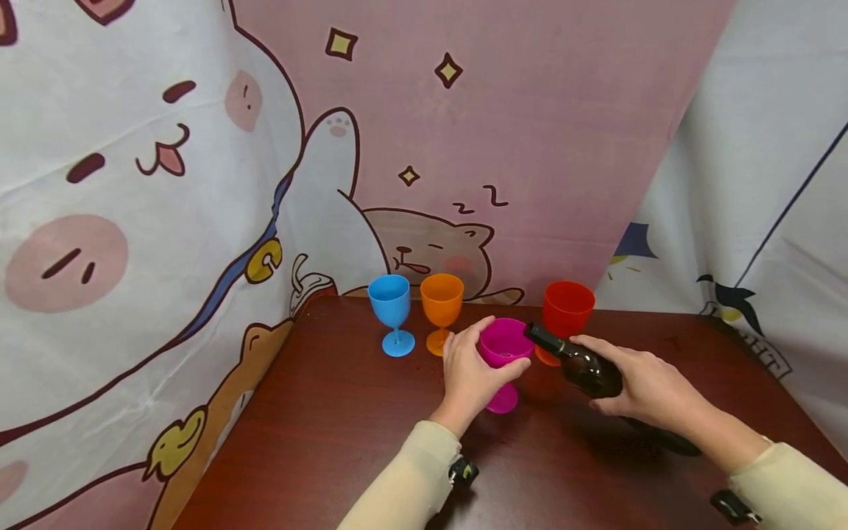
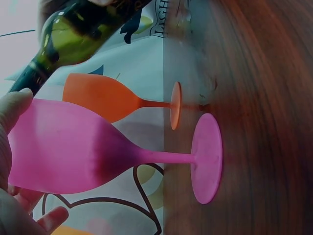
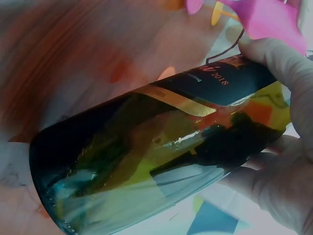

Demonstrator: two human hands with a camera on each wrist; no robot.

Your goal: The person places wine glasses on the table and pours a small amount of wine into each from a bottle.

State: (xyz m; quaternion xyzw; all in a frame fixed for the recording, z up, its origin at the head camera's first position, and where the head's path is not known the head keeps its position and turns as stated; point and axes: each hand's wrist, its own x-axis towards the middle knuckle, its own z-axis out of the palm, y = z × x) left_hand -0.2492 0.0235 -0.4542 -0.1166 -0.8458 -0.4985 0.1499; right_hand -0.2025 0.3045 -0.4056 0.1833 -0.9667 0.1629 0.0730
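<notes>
My left hand (image 1: 467,375) grips a magenta plastic goblet (image 1: 506,344) round its bowl. The goblet stands upright; whether its foot touches the tabletop I cannot tell. A dark green glass wine bottle (image 1: 589,374) lies tilted in my right hand (image 1: 652,386), its neck sloping up toward the goblet and its mouth at the rim on the right side. In the right wrist view, fingers and thumb wrap the bottle (image 3: 161,152) beside its black label with a gold stripe. No stream of liquid shows between bottle and goblet.
Behind the magenta goblet, a blue goblet (image 1: 391,300) and an orange goblet (image 1: 442,302) stand side by side. A red goblet (image 1: 567,308) is behind the bottle's neck. The dark wooden table (image 1: 331,442) ends at a cartoon-printed cloth (image 1: 550,147) at the back.
</notes>
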